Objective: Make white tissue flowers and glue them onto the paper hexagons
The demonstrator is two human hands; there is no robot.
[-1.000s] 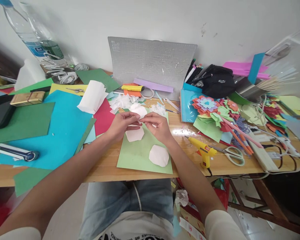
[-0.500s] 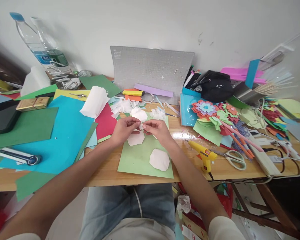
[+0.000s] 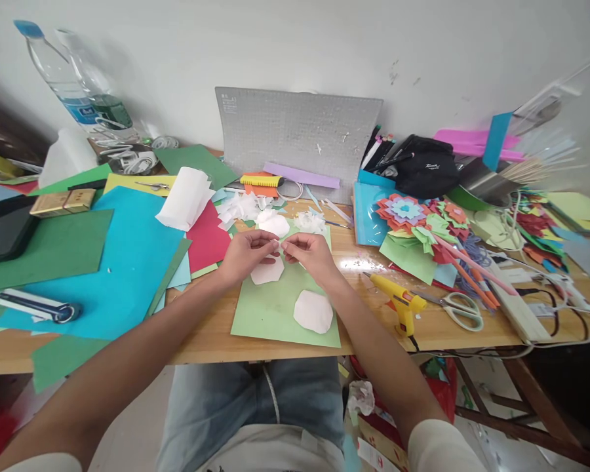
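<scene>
Left hand [image 3: 249, 254] and right hand [image 3: 311, 257] meet over the green sheet [image 3: 275, 313], fingers pinched nearly closed around a tiny white piece [image 3: 280, 245]; a white cutout [image 3: 313, 311] lies nearer the table's [image 3: 201, 347] front edge.

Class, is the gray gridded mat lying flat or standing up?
Standing up: the gray mat rises behind the clutter on the table, leaning toward the wall.

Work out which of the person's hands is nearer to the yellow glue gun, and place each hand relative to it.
Right. The right hand is left of the yellow glue gun and slightly farther forward; the left hand is farther left, beyond the right hand.
</scene>
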